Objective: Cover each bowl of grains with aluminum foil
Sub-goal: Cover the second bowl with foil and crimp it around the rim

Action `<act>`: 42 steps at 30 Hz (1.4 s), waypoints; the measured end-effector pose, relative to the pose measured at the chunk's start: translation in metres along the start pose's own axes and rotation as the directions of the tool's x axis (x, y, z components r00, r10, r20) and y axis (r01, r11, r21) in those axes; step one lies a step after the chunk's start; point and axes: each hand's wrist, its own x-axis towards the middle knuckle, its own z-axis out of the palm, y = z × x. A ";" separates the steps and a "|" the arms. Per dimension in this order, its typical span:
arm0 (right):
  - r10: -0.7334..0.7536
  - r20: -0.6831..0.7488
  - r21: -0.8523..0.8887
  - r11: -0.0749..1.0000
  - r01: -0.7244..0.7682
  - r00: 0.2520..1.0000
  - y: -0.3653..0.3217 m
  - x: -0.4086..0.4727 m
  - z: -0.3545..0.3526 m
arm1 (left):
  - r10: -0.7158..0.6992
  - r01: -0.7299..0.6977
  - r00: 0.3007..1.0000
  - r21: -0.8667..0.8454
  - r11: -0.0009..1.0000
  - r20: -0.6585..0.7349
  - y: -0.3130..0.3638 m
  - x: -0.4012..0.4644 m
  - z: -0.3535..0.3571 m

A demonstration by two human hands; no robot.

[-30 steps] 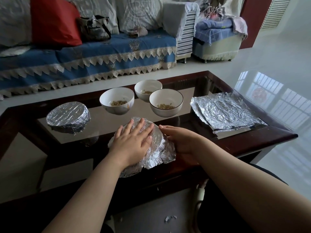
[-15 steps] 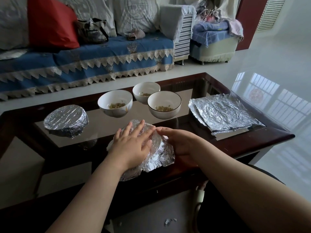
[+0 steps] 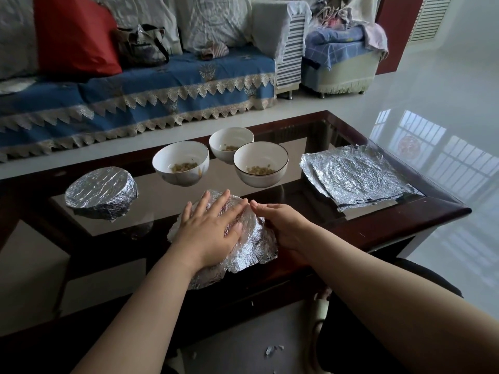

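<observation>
Left hand (image 3: 209, 233) lay flat, fingers straight, pressing the foil sheet (image 3: 253, 247) down over the bowl beneath it. Right hand (image 3: 283, 228) cupped the sheet's right edge, fingers curled around it. Foil looked thin, light and easily torn, so the overhanging skirt was the place to grip and crimp. Beyond the fingertips, three open bowls (image 3: 180, 163) waited; left of them sat a covered bowl (image 3: 101, 193).

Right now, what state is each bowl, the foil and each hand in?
Left bowl: fully wrapped in foil.
Near bowl: foil draped, edges loose.
Three white bowls: uncovered, grains inside.
Foil sheets: stacked flat.
Left hand: flat, pressing foil.
Right hand: cupping foil's side.
</observation>
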 end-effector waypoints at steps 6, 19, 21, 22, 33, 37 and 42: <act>-0.028 -0.106 -0.068 0.997 0.020 0.994 0.003 0.001 0.003 | -0.011 0.011 1.000 -0.001 1.000 -0.007 0.000 0.000 0.001; -0.089 -0.183 -0.321 0.947 0.026 0.979 -0.002 0.009 0.009 | -0.016 0.016 1.000 0.008 1.000 -0.011 -0.001 0.001 0.002; -0.039 -0.156 -0.265 0.964 -0.004 0.987 -0.002 0.008 0.012 | -0.024 0.024 1.000 0.005 1.000 0.000 -0.002 0.001 0.002; -0.007 -0.144 -0.221 0.975 -0.025 0.990 -0.002 0.007 0.013 | -0.027 0.026 1.000 0.005 1.000 0.002 -0.002 0.000 0.002; 0.049 -0.230 -0.113 0.991 -0.077 0.972 0.001 0.005 0.020 | -0.063 0.063 0.998 0.002 0.998 -0.013 0.001 -0.001 0.000; -0.007 -0.280 -0.224 0.973 -0.058 0.960 0.001 0.008 0.020 | -0.082 0.082 0.997 0.001 0.997 -0.008 0.001 -0.002 0.000; -0.011 -0.263 -0.251 0.966 -0.058 0.965 0.002 0.012 0.021 | -0.087 0.087 0.996 -0.001 0.996 -0.021 0.001 -0.002 0.001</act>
